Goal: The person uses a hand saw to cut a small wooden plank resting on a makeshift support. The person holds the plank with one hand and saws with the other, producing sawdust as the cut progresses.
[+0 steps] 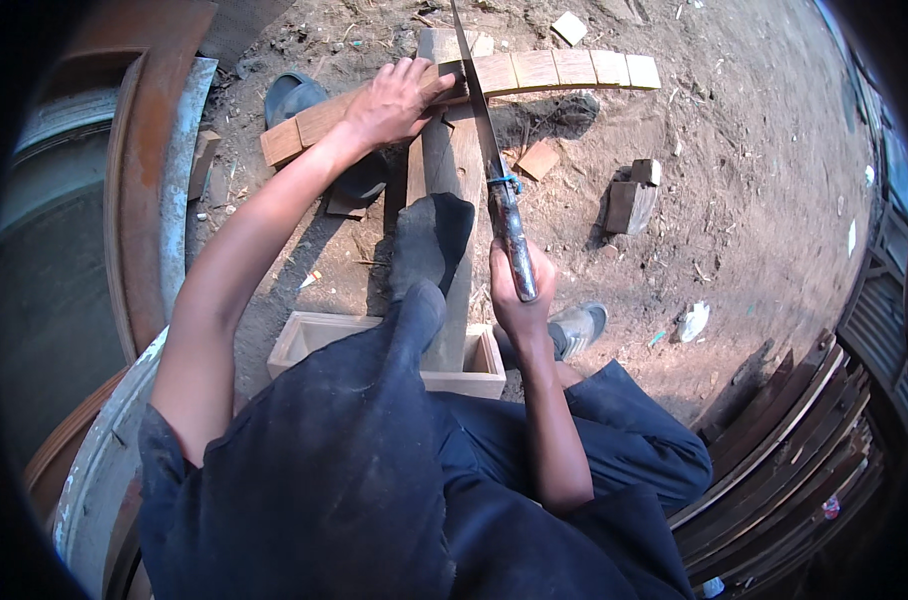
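Observation:
A long strip of wood [559, 69], marked across with several lines, lies crosswise over a thick wooden beam [457, 160]. My left hand [394, 100] presses down on the strip just left of the saw, fingers spread over its top. A handsaw [481, 110] stands with its blade against the strip, pointing away from me. Its worn handle, with a blue tie near the blade, is in the closed fingers of my right hand [523, 285]. My foot in a dark sock [432, 240] rests on the beam.
Under the beam's near end is a pale wooden box [319, 325]. Small wood blocks [631, 203] and an offcut [538, 160] lie on the dirt ground. A dark sandal [292, 95] is beyond my left arm. Wooden frames [139, 190] stand left; stacked boards [784, 450] lie right.

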Motion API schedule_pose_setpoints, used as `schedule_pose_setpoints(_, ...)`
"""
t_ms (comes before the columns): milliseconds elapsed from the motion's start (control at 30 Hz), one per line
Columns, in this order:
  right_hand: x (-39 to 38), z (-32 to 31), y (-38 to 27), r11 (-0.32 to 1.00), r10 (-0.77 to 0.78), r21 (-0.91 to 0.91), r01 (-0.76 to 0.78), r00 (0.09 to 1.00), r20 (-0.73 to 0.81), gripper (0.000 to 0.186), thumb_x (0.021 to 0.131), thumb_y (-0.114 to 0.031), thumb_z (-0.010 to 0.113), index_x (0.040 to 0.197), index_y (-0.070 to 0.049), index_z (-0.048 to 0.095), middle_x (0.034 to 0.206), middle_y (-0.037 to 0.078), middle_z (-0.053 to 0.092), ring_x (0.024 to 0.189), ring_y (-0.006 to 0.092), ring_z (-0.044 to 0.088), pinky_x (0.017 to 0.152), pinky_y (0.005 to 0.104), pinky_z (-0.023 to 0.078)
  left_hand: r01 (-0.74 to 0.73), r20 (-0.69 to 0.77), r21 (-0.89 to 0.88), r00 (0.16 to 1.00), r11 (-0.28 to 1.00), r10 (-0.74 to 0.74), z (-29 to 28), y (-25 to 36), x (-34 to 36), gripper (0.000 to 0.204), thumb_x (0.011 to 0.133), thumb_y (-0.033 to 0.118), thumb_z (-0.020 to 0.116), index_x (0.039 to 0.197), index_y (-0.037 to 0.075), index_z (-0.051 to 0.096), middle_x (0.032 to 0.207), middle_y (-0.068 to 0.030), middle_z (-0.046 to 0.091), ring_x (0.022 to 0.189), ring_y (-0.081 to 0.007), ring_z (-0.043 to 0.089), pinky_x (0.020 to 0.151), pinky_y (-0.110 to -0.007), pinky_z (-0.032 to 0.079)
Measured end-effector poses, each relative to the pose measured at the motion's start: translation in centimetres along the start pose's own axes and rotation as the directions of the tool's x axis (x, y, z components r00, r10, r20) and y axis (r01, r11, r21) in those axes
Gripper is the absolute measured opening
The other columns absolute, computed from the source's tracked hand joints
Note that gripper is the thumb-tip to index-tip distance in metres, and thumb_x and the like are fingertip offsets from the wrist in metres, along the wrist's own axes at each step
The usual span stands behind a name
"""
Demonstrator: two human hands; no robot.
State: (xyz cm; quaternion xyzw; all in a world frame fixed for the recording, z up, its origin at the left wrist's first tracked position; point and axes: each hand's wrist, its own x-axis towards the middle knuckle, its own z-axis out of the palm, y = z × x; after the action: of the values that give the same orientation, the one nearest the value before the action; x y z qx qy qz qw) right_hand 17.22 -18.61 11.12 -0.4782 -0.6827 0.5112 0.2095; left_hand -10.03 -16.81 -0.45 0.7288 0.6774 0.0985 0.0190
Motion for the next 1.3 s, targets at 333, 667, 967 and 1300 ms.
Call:
schedule_pose_setpoints(333,-0.2,0.3,0.2,0.998,-0.056,-0.023,0.055,0.998,-0.013,0.007,0.079,-0.004,0.06,0.075,0.002,0.059,0.056,0.013,0.054,0.049,0.0165,0.056,0.05,0.0301,0.043,-0.006,-0.021,0.012,1.0,1.0,0.006,0.8,-0.3,0.0,0.076,0.067,0.02,0.077,0.133,0.016,0.038,0.124,-0.0188,0.044,0.111,-0.0338,0.047,0.091,-0.043,0.043)
schedule_pose_setpoints(667,0.2,0.3,0.3,0.998,-0.053,-0.018,0.053,0.999,-0.012,0.006,0.079,-0.003,0.059,0.075,0.002,0.059,0.056,0.01,0.053,0.05,0.013,0.054,0.05,0.0293,0.042,0.009,0.034,0.009,0.999,1.0,-0.009,0.3,-0.3,0.2,0.077,0.067,0.02,0.077,0.134,0.017,0.038,0.124,-0.0195,0.043,0.11,-0.0339,0.047,0.091,-0.042,0.043)
schedule_pose_setpoints(967,0.7,0.0,0.4,0.997,-0.078,-0.025,0.078,0.997,-0.027,0.008,0.08,-0.004,0.059,0.074,0.002,0.06,0.057,0.01,0.053,0.051,0.0117,0.052,0.05,0.0293,0.043,-0.034,0.007,0.022,0.999,0.999,0.034,0.3,-0.5,0.4,0.076,0.069,0.021,0.077,0.134,0.017,0.038,0.123,-0.0182,0.043,0.109,-0.0333,0.047,0.089,-0.042,0.044)
schedule_pose_setpoints(1300,-0.1,0.0,0.1,0.999,-0.041,0.002,0.041,0.999,0.001,0.01,0.08,-0.005,0.059,0.073,0.002,0.058,0.056,0.009,0.052,0.051,0.0097,0.05,0.05,0.029,0.041,0.016,0.048,0.007,0.999,1.0,-0.016,0.2,-0.3,0.3,0.075,0.071,0.023,0.076,0.135,0.016,0.038,0.122,-0.019,0.043,0.112,-0.0336,0.046,0.092,-0.042,0.043)
